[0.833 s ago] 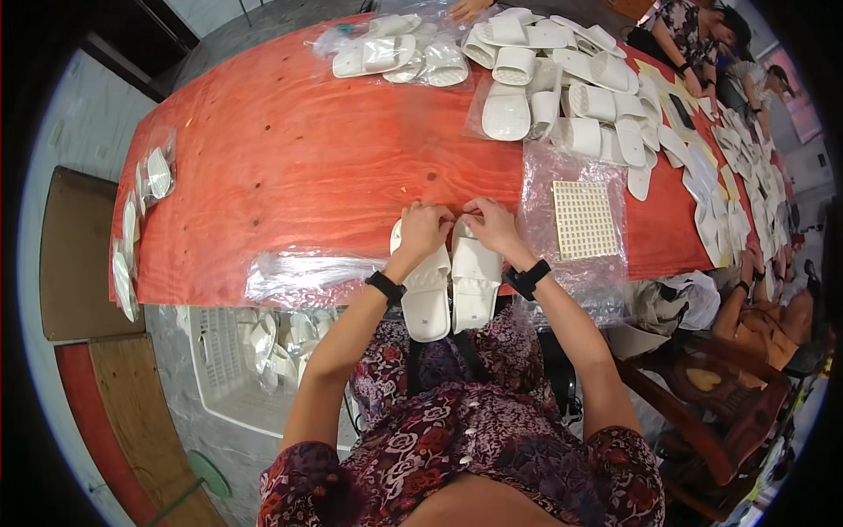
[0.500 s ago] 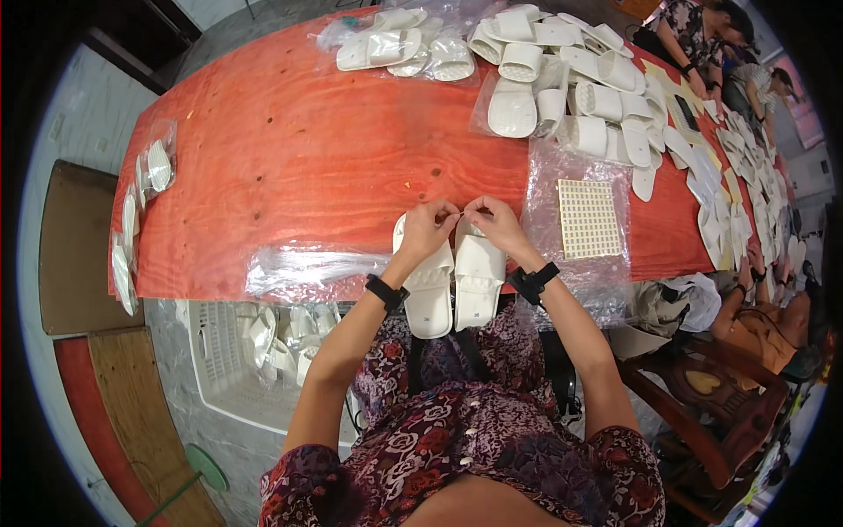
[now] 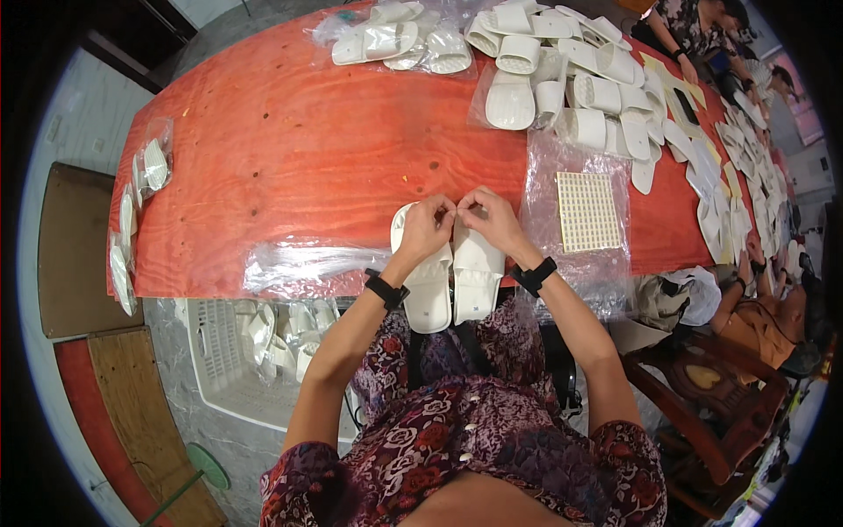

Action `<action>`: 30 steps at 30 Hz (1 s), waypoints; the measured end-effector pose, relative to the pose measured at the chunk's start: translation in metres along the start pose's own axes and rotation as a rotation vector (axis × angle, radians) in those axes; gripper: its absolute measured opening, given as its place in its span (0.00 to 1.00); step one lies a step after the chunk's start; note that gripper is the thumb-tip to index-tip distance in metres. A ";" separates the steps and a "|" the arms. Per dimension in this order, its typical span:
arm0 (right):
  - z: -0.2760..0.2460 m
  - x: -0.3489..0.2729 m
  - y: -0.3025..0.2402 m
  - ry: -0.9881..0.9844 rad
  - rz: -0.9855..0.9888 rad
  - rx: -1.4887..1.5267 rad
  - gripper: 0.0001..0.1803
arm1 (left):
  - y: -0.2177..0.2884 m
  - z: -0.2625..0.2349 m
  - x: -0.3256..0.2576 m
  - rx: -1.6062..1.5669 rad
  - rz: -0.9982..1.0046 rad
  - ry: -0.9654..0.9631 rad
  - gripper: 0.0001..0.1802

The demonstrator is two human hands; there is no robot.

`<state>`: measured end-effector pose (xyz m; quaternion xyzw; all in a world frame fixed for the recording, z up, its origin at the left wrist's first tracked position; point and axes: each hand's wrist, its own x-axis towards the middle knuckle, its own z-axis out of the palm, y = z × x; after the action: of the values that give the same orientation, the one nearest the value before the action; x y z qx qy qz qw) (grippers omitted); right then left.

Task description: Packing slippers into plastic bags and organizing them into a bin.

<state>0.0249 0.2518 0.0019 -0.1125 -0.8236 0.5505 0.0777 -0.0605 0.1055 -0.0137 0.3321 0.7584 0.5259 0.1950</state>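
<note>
Red bench (image 3: 290, 158), slipper pair at its near edge, both hands on it.

Pair of white slippers (image 3: 452, 285) lies side by side, long axis running from the near edge toward the far side, heels overhanging. Left hand (image 3: 428, 227) and right hand (image 3: 490, 220) meet over the toe ends, each pinched on something small there; can't tell what.

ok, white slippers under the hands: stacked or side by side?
Side by side: the white slippers lie flat, soles down, on the red table edge.
</note>
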 end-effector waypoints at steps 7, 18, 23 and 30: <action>-0.003 0.006 -0.002 -0.037 0.009 -0.006 0.07 | 0.000 0.003 -0.001 0.061 -0.034 0.079 0.04; 0.011 0.001 0.013 0.038 0.081 0.137 0.07 | 0.004 0.002 0.002 -0.038 -0.170 0.136 0.05; 0.015 0.001 0.005 0.145 -0.015 -0.043 0.07 | 0.002 -0.001 0.002 -0.024 -0.201 0.163 0.07; 0.021 0.001 -0.001 0.245 -0.117 -0.222 0.06 | 0.007 0.009 0.002 -0.022 -0.191 0.210 0.06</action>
<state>0.0189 0.2327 -0.0050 -0.1385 -0.8689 0.4327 0.1966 -0.0536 0.1142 -0.0101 0.1993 0.7969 0.5451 0.1676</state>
